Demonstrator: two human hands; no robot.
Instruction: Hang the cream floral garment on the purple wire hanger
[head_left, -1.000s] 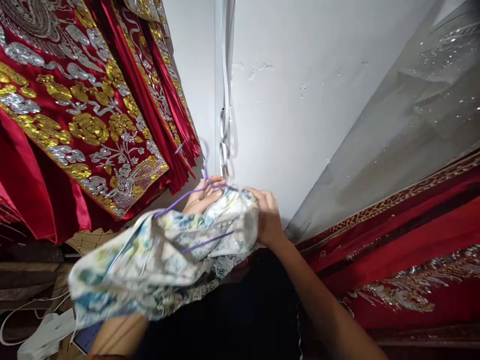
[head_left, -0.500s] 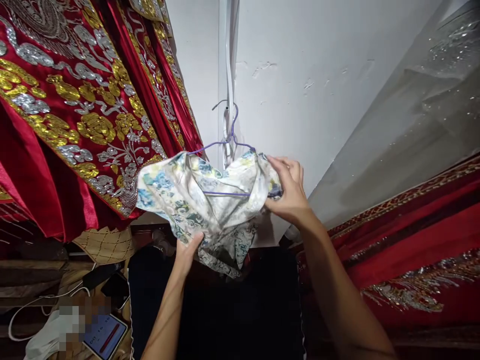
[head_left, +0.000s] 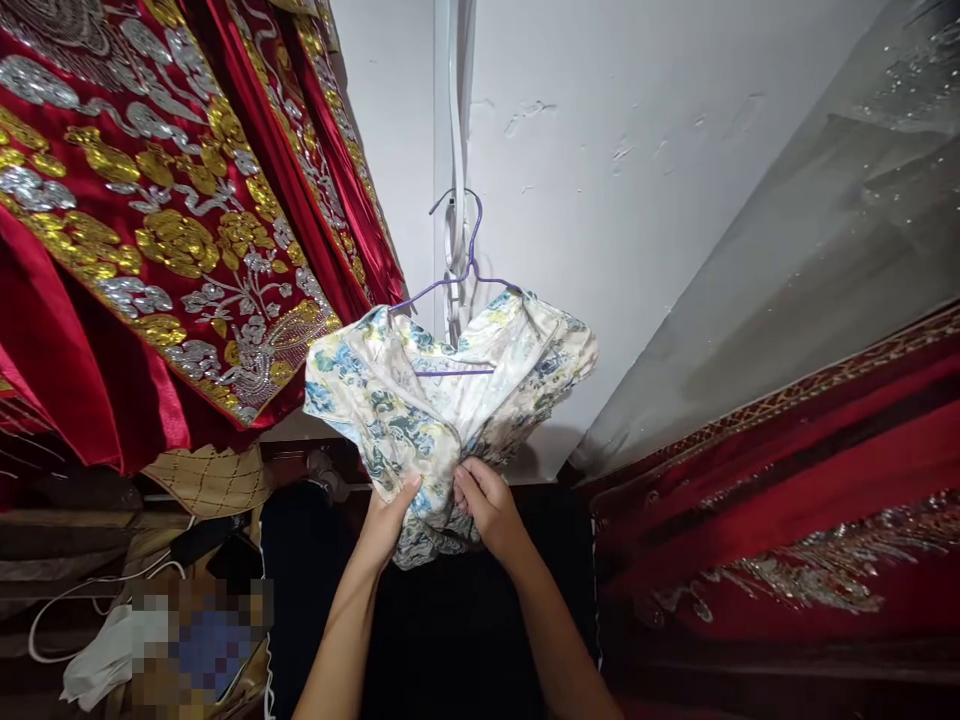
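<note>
Both hands grip the lower edge of the floral garment at the centre of the frame, slightly below the middle. The left hand has its fingers closed on a bunched fold of cloth, thumb on the near side. The right hand is just beside it, fingers curled and pinching the same bunched hem. The garment is draped over a purple wire hanger, whose hook rests on a white fitting on the wall, above centre. The cloth sits unevenly: the left shoulder hangs lower than the right, and the hanger's lower bar shows through the neck opening. Risk, as a judgement: a downward pull at the hem could drag the cloth off one arm of the hanger, or tip the thin wire so the hook slips from the fitting. The smooth-looking fabric may slide easily. A sideways pull could swing the garment into the red embroidered robes at upper left, where raised gold and silver work could snag it. A cluttered surface with a white cable lies at lower left, below any fall.
</note>
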